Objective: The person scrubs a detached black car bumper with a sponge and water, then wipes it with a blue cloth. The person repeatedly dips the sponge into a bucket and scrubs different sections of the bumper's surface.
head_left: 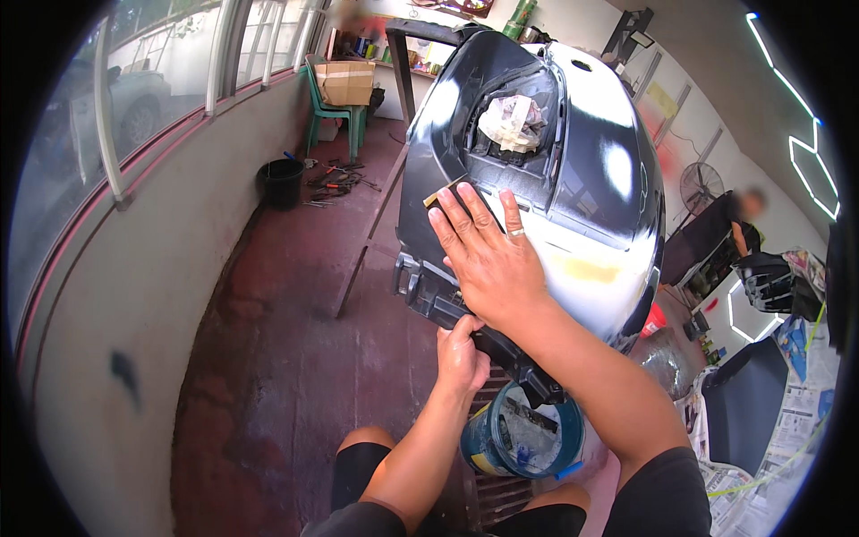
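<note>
A car bumper (617, 210), black with white and yellowish patches, stands on end in front of me. My right hand (492, 264) lies flat against its near face, fingers stretched and spread, with a ring on one finger. Under those fingertips shows the edge of a thin dark sheet with a tan rim (432, 199), perhaps sandpaper; most of it is covered. Lower down, my left hand (463, 360) is closed around the bumper's black lower edge (431, 298), thumb on top and other fingers partly hidden. Crumpled paper (513, 123) fills the bumper's opening.
Between my knees and the bumper stands a blue bucket (573, 438) of cloudy water. A metal stand leg (353, 277) slants to the floor. Tools (335, 182), a black bucket (283, 188) and a green chair (315, 112) sit by the left wall. Another person (716, 228) is at the right.
</note>
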The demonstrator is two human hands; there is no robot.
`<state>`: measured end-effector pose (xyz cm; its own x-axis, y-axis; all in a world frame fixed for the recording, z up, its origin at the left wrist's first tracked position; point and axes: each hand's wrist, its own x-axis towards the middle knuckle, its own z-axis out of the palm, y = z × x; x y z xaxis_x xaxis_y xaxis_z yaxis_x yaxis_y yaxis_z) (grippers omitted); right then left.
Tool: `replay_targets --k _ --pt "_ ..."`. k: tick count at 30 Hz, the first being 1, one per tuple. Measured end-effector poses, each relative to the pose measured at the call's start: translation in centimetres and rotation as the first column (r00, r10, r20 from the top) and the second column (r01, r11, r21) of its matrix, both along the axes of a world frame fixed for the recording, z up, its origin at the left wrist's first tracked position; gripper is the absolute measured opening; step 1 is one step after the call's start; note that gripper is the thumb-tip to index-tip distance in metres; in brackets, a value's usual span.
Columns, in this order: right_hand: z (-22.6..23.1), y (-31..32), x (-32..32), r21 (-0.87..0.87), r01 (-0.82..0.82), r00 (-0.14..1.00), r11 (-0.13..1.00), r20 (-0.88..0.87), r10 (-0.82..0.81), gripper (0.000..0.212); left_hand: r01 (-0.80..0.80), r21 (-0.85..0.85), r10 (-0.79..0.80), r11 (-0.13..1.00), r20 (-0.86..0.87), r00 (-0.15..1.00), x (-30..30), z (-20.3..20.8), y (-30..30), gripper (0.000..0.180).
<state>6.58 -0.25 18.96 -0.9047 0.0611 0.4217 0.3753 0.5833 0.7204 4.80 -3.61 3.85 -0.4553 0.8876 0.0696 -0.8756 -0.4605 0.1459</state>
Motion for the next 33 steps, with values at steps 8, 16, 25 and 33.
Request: replay_targets --k 8,16,25,33 --pt "0.7 -0.5 1.7 0.005 -0.001 1.000 1.000 0.011 0.000 0.058 0.017 -0.022 -0.016 1.000 0.045 0.999 -0.4 0.4 -0.6 0.043" --pt "0.1 -1.9 9.5 -0.094 0.078 0.996 0.993 0.058 -0.073 0.057 0.113 -0.021 -0.111 0.993 0.066 0.992 -0.9 0.8 -0.6 0.041" --pt "-10.9 -6.3 28.6 -0.535 -0.105 0.971 0.838 -0.235 -0.028 0.036 0.187 0.031 -0.189 0.982 0.053 0.981 -1.6 -0.3 0.1 0.048" --pt "-42.0 2.9 37.3 -0.786 0.603 0.578 -0.137 0.549 -0.604 0.034 0.187 0.009 -0.187 0.982 0.041 0.982 -2.0 -0.6 0.3 0.051"
